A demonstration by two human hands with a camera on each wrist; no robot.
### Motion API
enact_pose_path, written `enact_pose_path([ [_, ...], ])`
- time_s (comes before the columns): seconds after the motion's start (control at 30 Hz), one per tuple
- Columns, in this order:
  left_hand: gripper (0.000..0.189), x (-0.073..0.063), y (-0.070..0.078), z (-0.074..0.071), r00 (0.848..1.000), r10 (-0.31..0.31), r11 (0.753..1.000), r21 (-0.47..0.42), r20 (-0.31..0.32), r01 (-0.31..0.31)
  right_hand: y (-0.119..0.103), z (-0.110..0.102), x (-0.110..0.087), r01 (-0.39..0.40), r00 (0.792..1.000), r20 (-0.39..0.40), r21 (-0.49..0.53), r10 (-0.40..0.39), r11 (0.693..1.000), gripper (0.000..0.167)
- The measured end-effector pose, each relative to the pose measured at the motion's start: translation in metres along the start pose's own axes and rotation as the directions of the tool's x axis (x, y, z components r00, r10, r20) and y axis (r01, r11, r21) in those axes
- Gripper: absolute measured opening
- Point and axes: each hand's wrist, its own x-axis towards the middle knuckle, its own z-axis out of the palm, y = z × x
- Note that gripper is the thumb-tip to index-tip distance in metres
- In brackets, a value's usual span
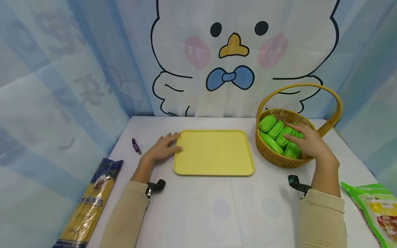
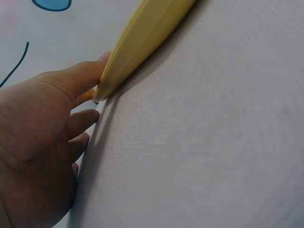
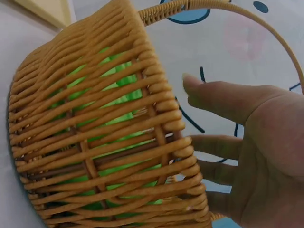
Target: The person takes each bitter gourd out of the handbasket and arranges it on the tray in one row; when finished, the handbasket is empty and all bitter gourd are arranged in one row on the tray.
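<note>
In the head view a yellow rectangular tray point(image 1: 214, 153) lies flat on the white table. My left hand point(image 1: 162, 148) rests at its left end, thumb and fingertips touching the rim, fingers spread and fairly straight. The left wrist view has the thumb against the tray's edge point(image 2: 128, 52). On the right stands a wicker basket point(image 1: 277, 160) with an arched handle, holding several bright green, ribbed, vegetable-like pieces point(image 1: 270, 143). Over its right side hovers my right hand point(image 1: 311, 141), thumb apart from the fingers. In the right wrist view the basket wall point(image 3: 95, 118) hides some fingertips.
A small purple wrapped candy point(image 1: 135, 146) lies left of the tray. Along the left table edge is a long yellow and blue packet point(image 1: 90, 206). A green and white bag point(image 1: 376, 210) lies at the right edge. A printed curtain point(image 1: 229, 100) stands behind the table.
</note>
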Motion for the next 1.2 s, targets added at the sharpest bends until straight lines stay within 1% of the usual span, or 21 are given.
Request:
enact_pose_path([
  [0.07,0.080,0.000,0.000,0.000,1.000,0.001,1.000,-0.001,-0.001,-0.001,0.003,0.000,0.000,-0.022,1.000,0.014,-0.025,0.022,0.999,0.073],
  [0.33,0.081,0.001,0.000,0.000,1.000,-0.006,1.000,0.003,-0.003,0.006,0.012,-0.001,0.001,-0.071,0.997,0.019,-0.112,0.074,0.991,0.072],
  [0.53,0.080,0.002,0.000,0.000,1.000,-0.007,1.000,-0.001,0.001,0.007,0.015,-0.002,0.001,-0.130,0.988,0.070,-0.140,0.141,0.982,0.074],
  [0.7,0.079,0.003,-0.001,0.001,1.000,-0.002,1.000,0.014,0.002,0.002,0.016,-0.002,0.000,-0.155,0.979,0.105,-0.159,0.173,0.975,0.078],
  [0.87,0.080,0.003,-0.003,0.001,1.000,0.000,1.000,0.012,0.000,0.000,0.017,-0.001,0.000,-0.161,0.973,0.132,-0.188,0.188,0.969,0.080],
  [1.07,0.081,0.002,-0.004,0.002,1.000,-0.011,1.000,0.015,0.001,0.011,0.014,0.000,-0.001,-0.172,0.965,0.163,-0.206,0.207,0.963,0.080],
  [1.2,0.081,0.002,-0.003,0.002,1.000,-0.012,1.000,0.008,-0.002,0.012,0.013,0.001,-0.001,-0.163,0.966,0.162,-0.215,0.200,0.963,0.080],
])
